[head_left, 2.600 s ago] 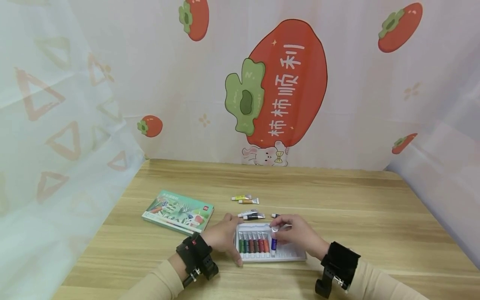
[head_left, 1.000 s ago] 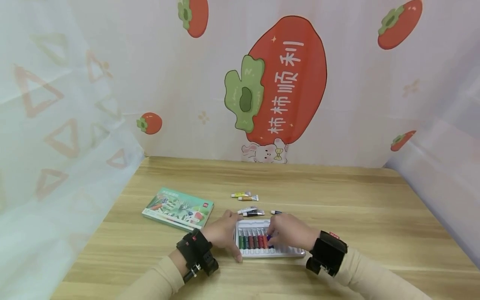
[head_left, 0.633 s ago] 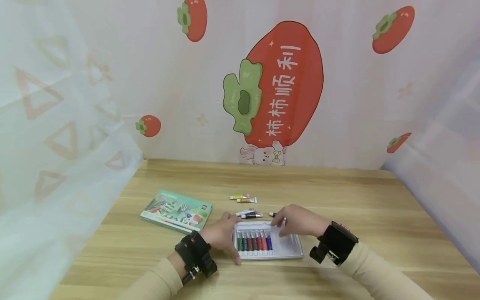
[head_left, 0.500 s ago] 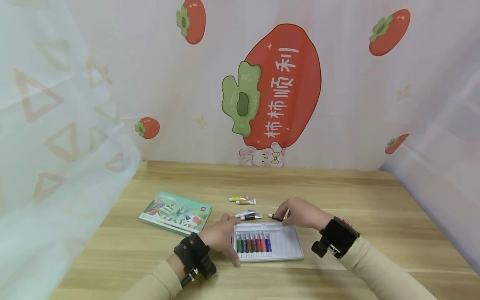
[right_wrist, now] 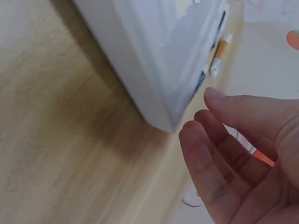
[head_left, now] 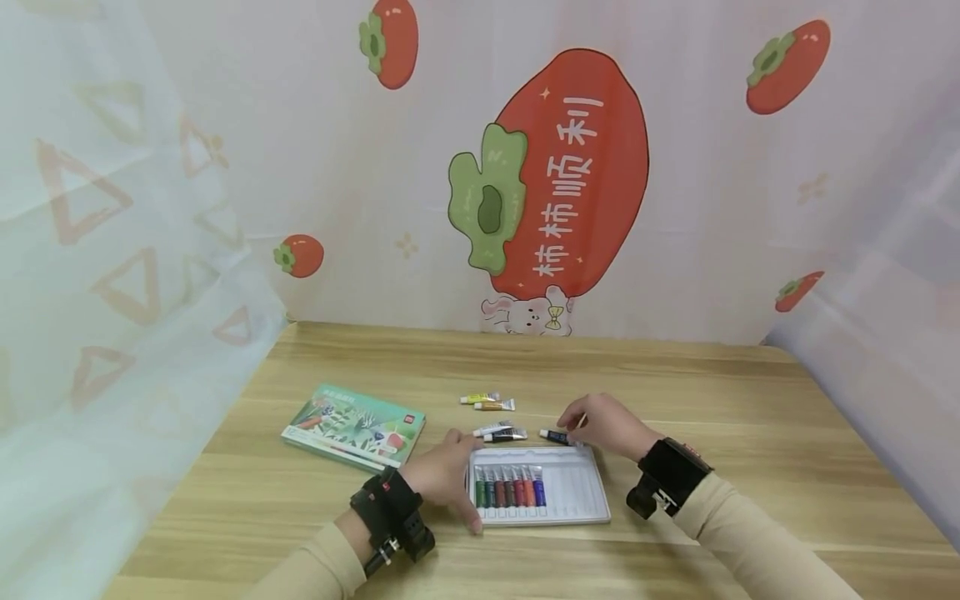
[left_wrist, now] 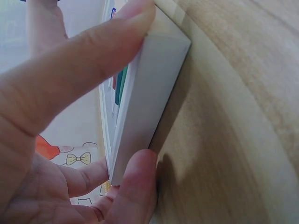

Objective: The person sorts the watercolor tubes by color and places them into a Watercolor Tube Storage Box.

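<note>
A white paint tray (head_left: pixel 577 490) lies on the table, with several coloured paint tubes (head_left: pixel 510 487) side by side in its left half. My left hand (head_left: pixel 444 473) grips the tray's left end; the left wrist view has thumb and fingers at opposite corners of its white side wall (left_wrist: pixel 149 93). Behind the tray's back edge lies a dark blue paint tube (head_left: pixel 555 437). My right hand (head_left: pixel 609 425) is at that tube's right end, fingertips bent toward it. In the right wrist view, a gap shows between thumb and fingers (right_wrist: pixel 196 149), with nothing in it.
Beyond the tray lie a white tube (head_left: pixel 491 429), a black tube (head_left: pixel 506 436), a yellow tube (head_left: pixel 478 398) and an orange-brown tube (head_left: pixel 495 406). A green illustrated box (head_left: pixel 356 425) lies at left on the wooden table (head_left: pixel 675 383). A printed curtain (head_left: pixel 697 208) hangs behind.
My right hand set a blue-violet tube into the tray beside the orange one, let go, and moved back to the dark tube behind the tray. The left hand stayed on the tray.
</note>
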The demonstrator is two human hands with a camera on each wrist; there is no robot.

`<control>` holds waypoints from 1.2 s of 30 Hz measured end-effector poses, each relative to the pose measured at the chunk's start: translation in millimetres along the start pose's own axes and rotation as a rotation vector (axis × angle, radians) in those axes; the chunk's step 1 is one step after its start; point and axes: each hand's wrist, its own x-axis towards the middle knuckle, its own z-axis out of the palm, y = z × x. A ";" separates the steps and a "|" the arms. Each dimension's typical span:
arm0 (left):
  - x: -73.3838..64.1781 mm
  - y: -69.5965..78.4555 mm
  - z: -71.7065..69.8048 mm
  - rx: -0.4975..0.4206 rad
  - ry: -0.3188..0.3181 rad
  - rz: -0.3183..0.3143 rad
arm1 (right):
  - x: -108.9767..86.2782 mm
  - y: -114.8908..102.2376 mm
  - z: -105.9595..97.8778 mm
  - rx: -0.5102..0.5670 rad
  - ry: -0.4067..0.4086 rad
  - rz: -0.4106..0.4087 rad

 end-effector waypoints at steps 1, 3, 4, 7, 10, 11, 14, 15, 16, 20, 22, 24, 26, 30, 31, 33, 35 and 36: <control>-0.1 -0.1 0.1 0.000 0.000 0.000 | 0.3 1.8 1.3 0.001 0.001 0.004; -0.7 0.3 0.1 0.001 0.000 0.002 | 1.0 5.3 3.4 0.012 0.001 0.018; -1.1 0.5 -0.1 0.002 0.000 0.003 | 1.2 6.6 3.9 0.016 0.001 0.019; -1.6 0.6 -0.4 0.006 0.002 0.007 | 1.7 9.7 4.9 0.027 -0.008 0.016; -1.4 0.8 -1.3 0.008 0.000 0.008 | 2.3 11.7 5.6 0.035 -0.019 0.001; -1.1 0.7 -1.4 0.008 0.000 0.008 | 2.5 11.9 5.8 0.036 -0.023 0.000; -0.4 0.6 -1.7 0.009 0.001 0.009 | 3.5 11.9 6.5 0.044 -0.025 0.004; -0.3 0.5 -1.7 0.007 0.002 0.010 | 3.9 11.7 6.8 0.045 -0.025 0.007; -0.3 0.4 -1.6 0.007 0.003 0.010 | 4.3 11.5 7.1 0.047 -0.025 0.010; -0.2 0.3 -1.2 0.010 0.004 0.008 | 6.6 13.1 9.2 0.049 -0.029 0.010; -0.4 0.9 -1.5 0.010 0.001 0.006 | 7.5 14.4 9.9 0.048 -0.032 0.007; -0.6 1.5 -1.8 0.009 -0.002 0.005 | 8.1 15.2 10.2 0.043 -0.033 0.015; -1.0 2.1 -2.3 0.008 -0.003 0.003 | 8.8 15.4 10.5 0.040 -0.031 0.023; -1.4 2.8 -2.3 0.016 0.000 0.002 | 9.6 15.5 10.6 0.030 -0.025 0.030; -1.4 2.8 -2.2 0.018 0.000 0.002 | 9.7 15.2 10.5 0.026 -0.023 0.035; -1.2 2.7 -2.0 0.021 0.000 0.003 | 9.6 14.2 9.9 0.027 -0.014 0.056; -1.0 2.4 -1.9 0.024 -0.002 0.001 | 9.3 13.2 9.0 0.030 -0.008 0.079; -0.9 2.4 -1.9 0.025 -0.003 -0.001 | 9.0 12.7 8.6 0.035 -0.004 0.092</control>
